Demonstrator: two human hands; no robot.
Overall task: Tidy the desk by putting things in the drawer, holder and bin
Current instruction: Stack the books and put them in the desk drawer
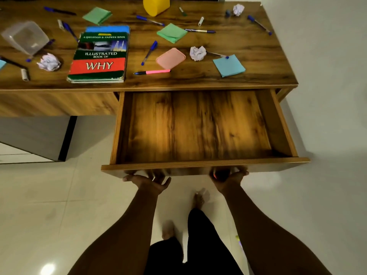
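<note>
Step in hand: opening storage. The brown wooden drawer [198, 126] is pulled well out from under the wooden desk top [248, 42], at the right half, and nothing lies inside it.

My left hand [147, 182] and right hand [228, 179] are at 6 o'clock of the drawer. Both are palm-up and hooked under the lower edge of its front panel, gripping it. The fingertips are hidden behind the panel.

Nothing is sorted yet; it all lies on the desk:
- The stack of illustrated books [99, 56] is at 10 o'clock from the drawer.
- The pink rounded flat case [170, 58] and the pink-barrelled pen [153, 72] are at 12 o'clock, near the desk edge.
- The green sticky-note pad [172, 33] is beyond them, and the blue sticky-note pad [228, 65] is at 1 o'clock.
- The crumpled white paper ball [197, 53] lies between the case and the blue pad.
- The yellow plastic cup holder [156, 5] is at the far edge, 12 o'clock.
- The clear plastic tub [24, 36], likely the bin, is far off at 10 o'clock, tipped.
- Blue pens are scattered all over.

Next move, my judgement: let go of the panel and reach up over the desk edge. The books or pads look right for the drawer. The books want two hands or a wide flat grip, and the pads a light pinch.
</note>
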